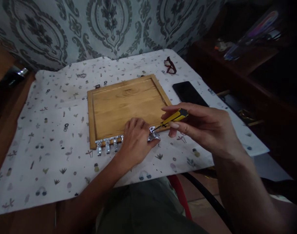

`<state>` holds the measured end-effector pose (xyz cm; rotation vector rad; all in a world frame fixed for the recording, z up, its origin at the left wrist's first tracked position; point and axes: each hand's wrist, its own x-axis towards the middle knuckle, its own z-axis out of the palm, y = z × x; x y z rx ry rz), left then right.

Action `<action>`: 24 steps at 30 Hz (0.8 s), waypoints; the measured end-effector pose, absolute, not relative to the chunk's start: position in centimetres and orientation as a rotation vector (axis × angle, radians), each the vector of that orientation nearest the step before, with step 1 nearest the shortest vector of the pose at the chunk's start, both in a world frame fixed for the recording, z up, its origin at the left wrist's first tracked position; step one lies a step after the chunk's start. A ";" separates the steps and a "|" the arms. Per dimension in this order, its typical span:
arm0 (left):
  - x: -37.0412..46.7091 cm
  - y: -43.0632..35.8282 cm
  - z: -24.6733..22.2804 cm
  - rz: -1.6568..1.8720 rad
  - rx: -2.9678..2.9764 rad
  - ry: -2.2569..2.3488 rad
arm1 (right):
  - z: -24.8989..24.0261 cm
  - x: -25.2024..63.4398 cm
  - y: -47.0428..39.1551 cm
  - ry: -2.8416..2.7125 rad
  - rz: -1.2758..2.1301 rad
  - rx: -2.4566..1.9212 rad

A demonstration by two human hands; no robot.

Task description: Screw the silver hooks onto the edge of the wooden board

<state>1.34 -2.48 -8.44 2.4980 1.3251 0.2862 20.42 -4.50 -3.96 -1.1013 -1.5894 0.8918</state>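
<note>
A wooden framed board (124, 104) lies on the patterned cloth. Along its near edge runs a silvery strip of metal hooks (108, 143), several of them showing to the left of my left hand. My left hand (136, 139) is closed over the strip and the board's edge, its thumb by the hook at the right end and its fingers hiding the middle. In my right hand (199, 125) is a yellow and black screwdriver (174, 117), pinched between thumb and fingers. Its shaft slants down left, the tip at the strip's right end beside my left hand.
A black phone (189, 93) lies right of the board, with dark red glasses (170, 65) farther back. The white cloth (53, 130) covers the table. Patterned fabric (114, 29) hangs behind it. Dark furniture (241, 71) stands at the right, holding a clear plastic item (253, 34).
</note>
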 end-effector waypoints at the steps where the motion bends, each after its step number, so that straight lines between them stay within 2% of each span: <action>1: 1.3 -2.5 -8.4 0.289 2.495 1.325 | -4.1 20.3 -4.5 -1.569 0.866 -1.105; 8: 1.4 -2.5 -8.3 0.277 2.473 1.332 | -5.9 19.6 -3.9 -1.463 0.557 -1.193; 17: 1.4 -2.6 -8.4 0.281 2.488 1.329 | -5.0 19.9 -4.4 -1.414 0.929 -1.122; 24: 1.4 -2.5 -8.3 0.272 2.482 1.322 | -5.4 20.4 -4.5 -1.547 0.785 -1.183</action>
